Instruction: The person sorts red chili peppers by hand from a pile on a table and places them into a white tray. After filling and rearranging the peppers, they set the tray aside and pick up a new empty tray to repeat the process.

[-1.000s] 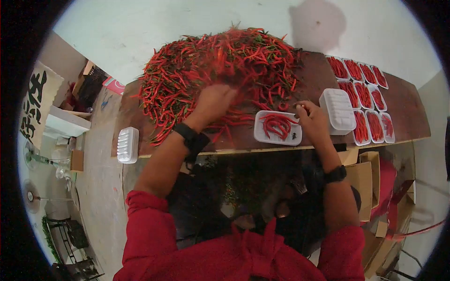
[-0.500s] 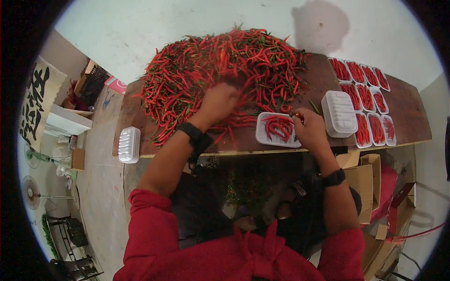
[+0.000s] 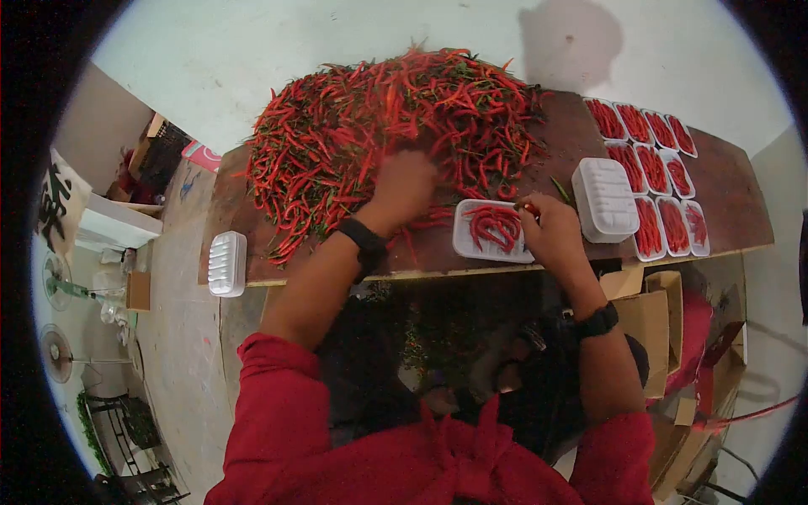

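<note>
A large heap of red chilies [image 3: 320, 151] with green stems covers the middle and left of the brown table. My left hand [image 3: 406, 187] is at the front of the heap, blurred by motion, so its fingers and anything in them cannot be made out. A white tray [image 3: 460, 244] with several red chilies lies at the table's front edge. At this tray's right rim is my right hand [image 3: 549, 225], its fingers pinched together on something small and dark that I cannot make out.
Right of my right hand stands a stack of white trays [image 3: 606, 202]. Several chili-filled trays [image 3: 648, 227] lie in rows farther right. Another white tray stack [image 3: 227, 264] sits at the left front corner. Cardboard boxes [image 3: 648, 328] stand below the table's right side.
My left hand has moved slightly right and down along the front of the heap. My right hand stays pinched beside the tray. The whole view has shifted slightly.
</note>
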`<state>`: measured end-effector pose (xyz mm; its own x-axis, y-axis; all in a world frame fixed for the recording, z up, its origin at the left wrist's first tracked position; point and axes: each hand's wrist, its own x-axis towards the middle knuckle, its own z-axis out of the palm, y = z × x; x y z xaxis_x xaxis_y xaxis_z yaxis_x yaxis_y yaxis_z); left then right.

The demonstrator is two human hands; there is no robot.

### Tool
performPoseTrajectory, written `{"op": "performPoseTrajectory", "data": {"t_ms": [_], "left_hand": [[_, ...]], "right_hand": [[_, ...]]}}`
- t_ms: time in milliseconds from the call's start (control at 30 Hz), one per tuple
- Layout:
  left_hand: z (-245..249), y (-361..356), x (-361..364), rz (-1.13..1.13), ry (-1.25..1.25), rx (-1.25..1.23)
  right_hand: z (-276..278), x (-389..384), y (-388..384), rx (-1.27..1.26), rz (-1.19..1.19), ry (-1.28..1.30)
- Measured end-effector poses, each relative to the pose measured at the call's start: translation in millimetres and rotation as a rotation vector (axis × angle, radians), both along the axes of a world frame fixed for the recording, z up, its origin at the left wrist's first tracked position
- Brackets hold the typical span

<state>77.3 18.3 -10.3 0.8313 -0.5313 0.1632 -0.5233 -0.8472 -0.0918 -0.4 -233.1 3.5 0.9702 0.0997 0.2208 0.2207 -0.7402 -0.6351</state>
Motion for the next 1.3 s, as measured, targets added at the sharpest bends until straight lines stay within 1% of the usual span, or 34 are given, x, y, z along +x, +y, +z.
{"op": "performPoseTrajectory", "data": {"t_ms": [67, 100, 167, 200, 267, 300, 333, 367, 400, 433, 467, 533, 600, 633, 700, 733, 767, 800, 833, 900, 933, 967, 1000, 1033, 1067, 1133, 1167, 1200, 1233, 1267, 1300], "left_hand": [[6, 7, 3, -0.008, -0.024, -0.205], [15, 7, -1, -0.008, -0.025, -0.204], [36, 6, -13, 0.068, 0.051, -0.549], [39, 8, -15, 0.069, 0.049, -0.549], [44, 14, -18, 0.169, 0.343, -0.748], [48, 13, -23, 0.171, 0.340, -0.748], [51, 11, -30, 0.119, 0.489, -0.770], [52, 8, -37, 0.065, 0.637, -0.790], [50, 4, -43, 0.067, 0.635, -0.792], [49, -1, -48, 0.022, 0.769, -0.821], [47, -5, -53, -0.025, 0.904, -0.848], [48, -11, -64, -0.016, 0.941, -0.855], [48, -13, -72, -0.004, 1.044, -0.900], [46, -13, -73, -0.004, 1.042, -0.902], [41, -12, -75, -0.026, 1.189, -0.989], [39, -13, -77, -0.026, 1.187, -0.991], [39, -15, -79, 0.021, 1.180, -0.980], [37, -16, -80, 0.068, 1.172, -0.969], [31, -15, -81, 0.069, 1.171, -0.970], [20, -14, -82, -0.030, 1.115, -0.953], [19, -14, -84, -0.031, 1.115, -0.953], [19, -13, -86, -0.036, 1.060, -0.849], [21, -13, -89, -0.042, 1.005, -0.746], [18, -14, -91, -0.045, 1.006, -0.744], [13, -14, -93, -0.047, 0.972, -0.693], [5, -14, -94, -0.052, 0.939, -0.637], [2, -14, -94, -0.035, 0.961, -0.536], [1, -16, -94, -0.017, 0.982, -0.435], [0, -17, -94, -0.019, 0.982, -0.433], [0, -18, -95, -0.097, 0.875, -0.335], [0, -20, -95, -0.172, 0.767, -0.237]], "right_hand": [[0, 0, 0, -0.013, 0.002, 0.019], [1, 0, 1, -0.005, -0.001, 0.020], [2, 0, 2, 0.003, -0.004, 0.020], [2, 0, 3, 0.046, 0.009, 0.003], [3, -1, 7, 0.090, 0.024, -0.016], [5, -2, 10, 0.176, 0.037, 0.077], [6, -3, 13, 0.260, 0.051, 0.170], [3, -3, 16, 0.259, 0.053, 0.168], [-1, -4, 20, 0.326, 0.087, 0.193], [-2, -6, 23, 0.392, 0.120, 0.219], [-2, -9, 26, 0.391, 0.122, 0.219], [14, -18, 36, 0.603, 0.157, 0.362], [2, -17, 38, 0.596, 0.164, 0.367], [-2, -18, 39, 0.590, 0.170, 0.371], [-2, -23, 41, 0.577, 0.162, 0.365], [-1, -25, 43, 0.566, 0.150, 0.361], [-2, -25, 42, 0.565, 0.151, 0.360], [-6, -25, 41, 0.505, 0.164, 0.366], [-9, -25, 40, 0.446, 0.176, 0.371], [-15, -27, 41, 0.397, 0.181, 0.345], [-17, -30, 42, 0.348, 0.184, 0.320], [-17, -33, 42, 0.348, 0.182, 0.318], [-16, -37, 44, 0.253, 0.199, 0.207], [-15, -41, 47, 0.157, 0.216, 0.096], [-15, -44, 48, 0.159, 0.212, 0.095], [-15, -52, 53, -0.033, 0.233, 0.086], [-13, -55, 56, -0.031, 0.228, 0.085], [-7, -59, 58, -0.126, 0.242, 0.113], [-3, -62, 60, -0.220, 0.256, 0.140], [-6, -64, 63, -0.219, 0.254, 0.140], [-11, -64, 66, -0.291, 0.240, 0.109]]}}
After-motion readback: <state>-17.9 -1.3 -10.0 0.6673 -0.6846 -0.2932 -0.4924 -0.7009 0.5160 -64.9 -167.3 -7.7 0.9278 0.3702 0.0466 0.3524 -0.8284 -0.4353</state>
